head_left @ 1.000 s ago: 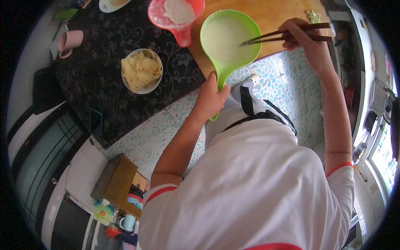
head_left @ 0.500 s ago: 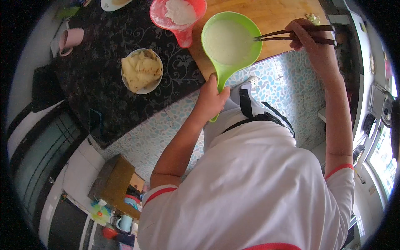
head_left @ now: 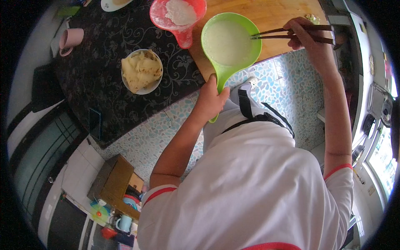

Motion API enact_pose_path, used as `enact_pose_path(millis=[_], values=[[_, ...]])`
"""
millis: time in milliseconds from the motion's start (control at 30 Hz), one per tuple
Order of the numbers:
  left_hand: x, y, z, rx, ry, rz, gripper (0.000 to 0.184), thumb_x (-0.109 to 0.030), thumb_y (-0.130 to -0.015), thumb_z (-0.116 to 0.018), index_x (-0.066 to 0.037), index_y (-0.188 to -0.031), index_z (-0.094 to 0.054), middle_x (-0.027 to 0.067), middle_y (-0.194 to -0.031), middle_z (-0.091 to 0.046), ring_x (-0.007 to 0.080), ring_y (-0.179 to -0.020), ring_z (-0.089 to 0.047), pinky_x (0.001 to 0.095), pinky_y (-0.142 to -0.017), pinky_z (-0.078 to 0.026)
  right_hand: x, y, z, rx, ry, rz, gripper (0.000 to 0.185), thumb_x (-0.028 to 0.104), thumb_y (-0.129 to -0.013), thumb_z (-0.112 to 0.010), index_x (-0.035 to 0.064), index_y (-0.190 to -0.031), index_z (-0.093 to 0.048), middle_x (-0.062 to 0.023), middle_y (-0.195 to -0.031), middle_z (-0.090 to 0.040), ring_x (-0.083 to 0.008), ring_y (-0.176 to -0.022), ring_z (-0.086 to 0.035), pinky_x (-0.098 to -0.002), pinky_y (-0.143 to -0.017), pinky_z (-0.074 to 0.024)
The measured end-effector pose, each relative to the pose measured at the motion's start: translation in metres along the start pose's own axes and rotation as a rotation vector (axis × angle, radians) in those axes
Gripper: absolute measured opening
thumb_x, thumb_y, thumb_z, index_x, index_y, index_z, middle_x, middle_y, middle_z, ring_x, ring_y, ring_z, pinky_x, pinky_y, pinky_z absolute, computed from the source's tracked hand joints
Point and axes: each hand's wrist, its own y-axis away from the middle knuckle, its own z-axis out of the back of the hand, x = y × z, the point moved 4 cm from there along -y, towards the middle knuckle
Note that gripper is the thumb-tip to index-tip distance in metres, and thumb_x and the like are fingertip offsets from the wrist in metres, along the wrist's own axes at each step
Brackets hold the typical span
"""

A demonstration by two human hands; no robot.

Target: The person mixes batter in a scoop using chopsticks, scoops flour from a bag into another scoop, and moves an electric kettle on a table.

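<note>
My left hand (head_left: 211, 99) is closed around the handle of a green water scoop (head_left: 224, 74), held level at the table's edge. A smooth, whitish liquid batter (head_left: 228, 43) fills much of its bowl. In my right hand (head_left: 309, 41) is a pair of dark chopsticks (head_left: 273, 37), gripped near their thick ends. Their tips reach over the scoop's right rim, at the edge of the batter. Just beyond, a red scoop (head_left: 184, 39) with white flour (head_left: 181, 12) rests on the table.
A white bowl (head_left: 151, 90) heaped with pale yellowish food (head_left: 141, 71) stands on the black patterned tablecloth (head_left: 179, 66). Farther left is a pink mug (head_left: 74, 37), with a plate (head_left: 110, 5) at the top. A wooden board (head_left: 271, 12) lies at the right. Tiled floor (head_left: 266, 79) shows below.
The chopstick tips have shifted slightly left and up, toward the scoop's rim, and spread a little apart. My left hand and the green scoop stay nearly in place.
</note>
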Motion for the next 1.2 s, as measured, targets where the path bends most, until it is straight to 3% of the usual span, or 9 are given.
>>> enact_pose_path(millis=[267,367,533,667,833,967,1033,1100,1200], values=[[0.006,-0.002,-0.002,-0.003,-0.008,-0.015,0.029,-0.008,-0.079,-0.051,0.001,-0.106,-0.043,0.0027,-0.058,-0.048,0.0094,-0.04,-0.043,0.0252,-0.038,-0.038,0.001,0.006,-0.022,0.096,-0.137,-0.065,0.021,0.021,-0.089,-0.049,0.0016,-0.089,-0.059,-0.0024,-0.071,-0.059,-0.0077,-0.06,-0.056,-0.0196,-0.053,-0.046],[0.002,0.0,0.001,-0.018,-0.022,0.016,0.028,-0.01,-0.077,-0.054,0.003,-0.098,-0.042,0.0131,-0.061,-0.054,0.0171,-0.043,-0.052,0.0305,-0.041,-0.043,-0.004,-0.01,-0.033,0.038,-0.201,0.001,0.022,0.022,-0.089,-0.049,0.004,-0.096,-0.06,-0.0033,-0.085,-0.063,-0.0099,-0.062,-0.058,-0.02,-0.055,-0.0477],[0.003,-0.001,0.0,-0.003,-0.013,0.011,0.032,-0.01,-0.079,-0.053,0.001,-0.107,-0.041,0.0061,-0.06,-0.05,0.0125,-0.042,-0.047,0.0272,-0.039,-0.04,-0.023,-0.011,-0.034,0.12,-0.114,-0.1,0.024,0.023,-0.087,-0.053,0.0012,-0.082,-0.06,-0.0029,-0.067,-0.059,-0.0095,-0.057,-0.055,-0.0216,-0.051,-0.0446],[0.006,-0.001,-0.001,-0.003,-0.02,0.0,0.034,-0.009,-0.08,-0.051,-0.001,-0.112,-0.041,0.0023,-0.06,-0.049,0.0098,-0.041,-0.044,0.0253,-0.039,-0.039,-0.014,-0.011,-0.018,-0.056,-0.157,-0.004,0.022,0.022,-0.087,-0.053,0.0013,-0.085,-0.061,-0.0036,-0.071,-0.06,-0.0096,-0.06,-0.056,-0.0233,-0.055,-0.0461],[0.003,-0.002,0.0,-0.015,-0.01,-0.026,0.027,-0.01,-0.077,-0.053,0.003,-0.097,-0.041,0.0142,-0.06,-0.054,0.0207,-0.042,-0.053,0.0321,-0.04,-0.043,-0.015,0.0,-0.073,0.097,-0.133,0.299,0.021,0.017,-0.086,-0.054,-0.0003,-0.097,-0.059,-0.0015,-0.079,-0.062,-0.0103,-0.067,-0.054,-0.0223,-0.059,-0.0451],[0.007,-0.003,0.0,-0.004,-0.02,-0.017,0.028,-0.01,-0.077,-0.053,0.003,-0.099,-0.041,0.014,-0.061,-0.055,0.0198,-0.042,-0.054,0.0319,-0.041,-0.043,-0.024,0.004,-0.052,0.174,-0.219,-0.12,0.019,0.02,-0.086,-0.054,0.002,-0.087,-0.061,-0.002,-0.073,-0.061,-0.0085,-0.061,-0.053,-0.0219,-0.054,-0.0437],[0.007,-0.002,0.0,-0.001,-0.018,-0.019,0.028,-0.01,-0.077,-0.053,0.003,-0.099,-0.041,0.0139,-0.061,-0.055,0.0194,-0.043,-0.054,0.0316,-0.041,-0.043,-0.026,-0.002,-0.038,-0.049,-0.18,-0.052,0.02,0.021,-0.086,-0.054,0.0018,-0.085,-0.06,-0.0026,-0.073,-0.061,-0.0085,-0.06,-0.054,-0.0218,-0.053,-0.0442],[0.005,-0.002,-0.001,-0.004,-0.014,-0.016,0.028,-0.009,-0.077,-0.053,0.003,-0.099,-0.041,0.0137,-0.061,-0.055,0.0192,-0.043,-0.054,0.0313,-0.041,-0.043,-0.025,-0.001,-0.053,-0.043,-0.239,0.125,0.02,0.02,-0.086,-0.054,0.0006,-0.087,-0.061,-0.0032,-0.074,-0.061,-0.0092,-0.061,-0.055,-0.022,-0.054,-0.0454],[0.002,-0.002,-0.001,-0.008,-0.014,-0.007,0.027,-0.009,-0.077,-0.053,0.003,-0.099,-0.041,0.0137,-0.061,-0.055,0.0189,-0.043,-0.054,0.0312,-0.041,-0.043,-0.022,0.013,-0.064,0.142,-0.232,-0.03,0.021,0.02,-0.086,-0.055,-0.0004,-0.086,-0.061,-0.0033,-0.074,-0.061,-0.0097,-0.059,-0.055,-0.0215,-0.054,-0.0466]])
